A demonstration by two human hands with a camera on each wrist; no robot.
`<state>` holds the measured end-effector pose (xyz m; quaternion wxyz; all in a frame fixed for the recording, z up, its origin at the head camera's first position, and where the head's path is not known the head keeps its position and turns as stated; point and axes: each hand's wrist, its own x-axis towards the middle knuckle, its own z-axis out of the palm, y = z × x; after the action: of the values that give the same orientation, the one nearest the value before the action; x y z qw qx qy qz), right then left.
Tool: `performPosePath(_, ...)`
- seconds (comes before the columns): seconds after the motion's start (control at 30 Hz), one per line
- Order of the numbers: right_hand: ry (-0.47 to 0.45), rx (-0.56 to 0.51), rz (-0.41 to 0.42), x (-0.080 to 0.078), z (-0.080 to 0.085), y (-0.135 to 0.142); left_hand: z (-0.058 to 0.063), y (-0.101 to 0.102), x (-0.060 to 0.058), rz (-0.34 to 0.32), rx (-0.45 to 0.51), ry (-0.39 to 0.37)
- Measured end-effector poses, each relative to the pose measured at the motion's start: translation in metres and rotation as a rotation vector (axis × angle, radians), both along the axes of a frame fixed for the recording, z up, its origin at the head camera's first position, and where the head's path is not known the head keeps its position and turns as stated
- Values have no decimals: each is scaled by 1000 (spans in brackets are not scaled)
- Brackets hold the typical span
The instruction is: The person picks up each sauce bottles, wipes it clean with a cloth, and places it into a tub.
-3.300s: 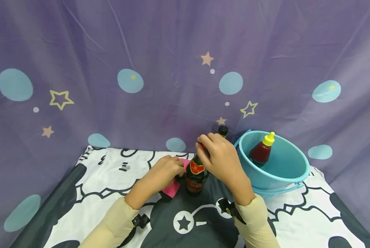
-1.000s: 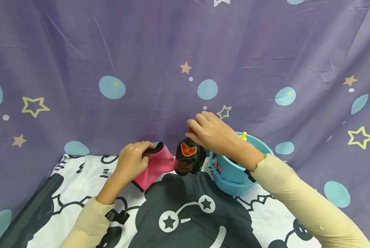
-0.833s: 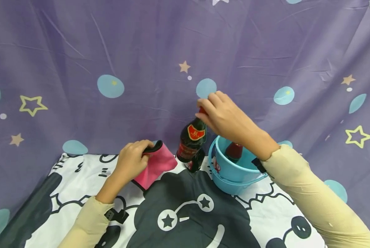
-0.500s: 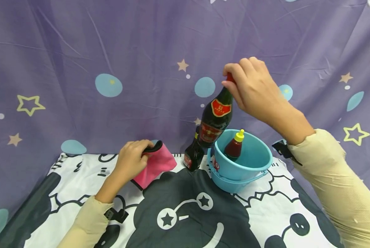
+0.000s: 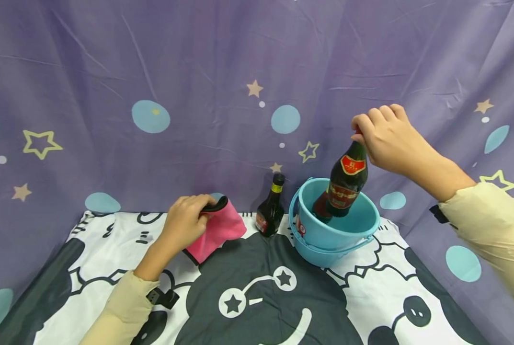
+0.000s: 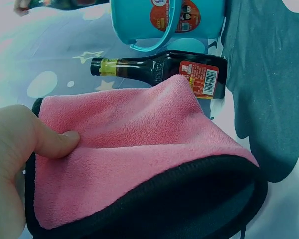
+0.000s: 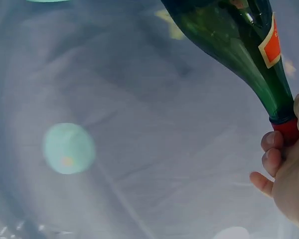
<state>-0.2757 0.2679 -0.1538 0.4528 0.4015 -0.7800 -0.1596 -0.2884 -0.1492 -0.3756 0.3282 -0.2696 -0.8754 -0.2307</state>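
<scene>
My right hand (image 5: pixel 388 136) grips a dark green glass bottle (image 5: pixel 347 179) by its red cap (image 7: pixel 287 131). The bottle, with a red neck label, hangs slightly tilted with its base inside the mouth of the light blue bucket (image 5: pixel 338 242). Behind it in the bucket is a dark red squeeze bottle (image 5: pixel 320 208), its top hidden. My left hand (image 5: pixel 187 221) pinches a pink cloth with black edging (image 5: pixel 222 227) over the left part of the table. The thumb lies across the pink side in the left wrist view (image 6: pixel 55 142).
A smaller dark sauce bottle (image 5: pixel 269 213) with a yellow neck band and black cap stands just left of the bucket. The table has a black and white cartoon cover (image 5: pixel 265 287). A purple curtain (image 5: pixel 222 96) with stars and dots hangs behind it.
My right hand has lifted the green bottle off the table, carried it right past the sauce bottle and lowered it into the bucket's mouth. The left hand moved left with the cloth, then stayed still.
</scene>
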Motion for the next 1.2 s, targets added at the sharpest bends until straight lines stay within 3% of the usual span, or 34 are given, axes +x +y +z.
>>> performPosePath(0.23,-42,76,-77,-17,-35,29,-4,1,-1,-7,-11,-10)
performPosePath(0.53,-186,145,-168,-36,-78,47,-7,-1,-3,-3,0,1)
performPosePath(0.83,-421,100,-330,-37,-95,54,-3,-1,-3,-5,4,-3)
performPosePath(1.2,-579,101,-352,-36,-113,61,-3,0,-2,-17,-16,-16)
